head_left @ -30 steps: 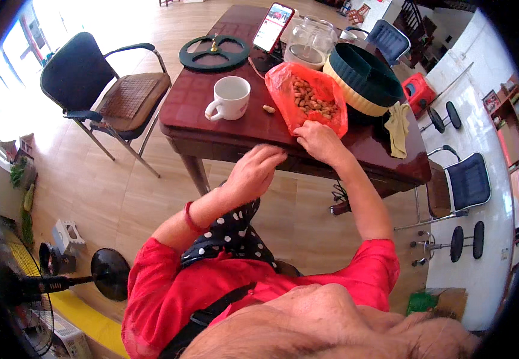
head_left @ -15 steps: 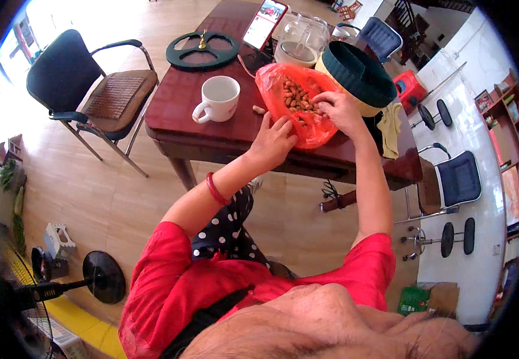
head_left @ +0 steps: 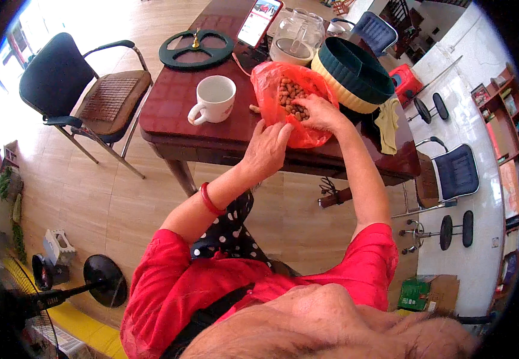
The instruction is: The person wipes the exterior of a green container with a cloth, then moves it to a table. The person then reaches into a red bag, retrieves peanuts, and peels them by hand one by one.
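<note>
A red plastic bag (head_left: pixel 274 81) full of brown peanuts (head_left: pixel 291 94) lies open on the dark red wooden table (head_left: pixel 170 105). My right hand (head_left: pixel 319 112) reaches into the bag's mouth, fingers curled over the peanuts. My left hand (head_left: pixel 266 148) rests at the bag's near edge, fingers touching the plastic; a red bangle is on that wrist. One loose peanut (head_left: pixel 253 109) lies on the table just left of the bag.
A white mug (head_left: pixel 214 99) stands left of the bag. Behind it are a green and cream basket (head_left: pixel 353 75), a glass jar (head_left: pixel 296 37), a phone (head_left: pixel 259 21) and a dark round trivet (head_left: pixel 196 48). A black chair (head_left: pixel 80 90) stands left of the table, stools to the right.
Both hands have moved forward from the table's near edge to the bag. My right hand has gone into the bag; my left now touches its rim.
</note>
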{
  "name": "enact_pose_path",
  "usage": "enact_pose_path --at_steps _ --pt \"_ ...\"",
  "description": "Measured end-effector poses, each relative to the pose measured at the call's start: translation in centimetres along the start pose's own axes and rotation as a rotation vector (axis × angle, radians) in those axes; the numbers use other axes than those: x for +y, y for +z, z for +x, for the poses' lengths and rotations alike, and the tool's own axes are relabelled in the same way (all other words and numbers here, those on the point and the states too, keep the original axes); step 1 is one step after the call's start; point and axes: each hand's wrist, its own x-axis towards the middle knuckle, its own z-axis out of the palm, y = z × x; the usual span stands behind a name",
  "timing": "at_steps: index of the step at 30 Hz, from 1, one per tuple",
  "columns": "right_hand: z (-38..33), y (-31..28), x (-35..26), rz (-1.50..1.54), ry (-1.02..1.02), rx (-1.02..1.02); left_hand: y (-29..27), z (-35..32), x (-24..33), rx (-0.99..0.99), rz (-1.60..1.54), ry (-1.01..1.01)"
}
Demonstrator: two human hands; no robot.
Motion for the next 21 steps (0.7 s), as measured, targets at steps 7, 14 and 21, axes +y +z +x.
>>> enact_pose_path --at_steps 7,14,21 --pt "0.6 1.5 0.5 0.154 -0.072 0.122 -0.3 0.9 0.3 -0.236 0.124 0.027" --pt "-0.5 0.8 2.0 0.685 0.212 0.188 -1.1 -0.5 0.1 -0.263 0.162 0.087" --pt "-0.8 0.3 2.5 0.731 0.206 0.28 -0.8 -1.0 0.1 -0.244 0.132 0.066"
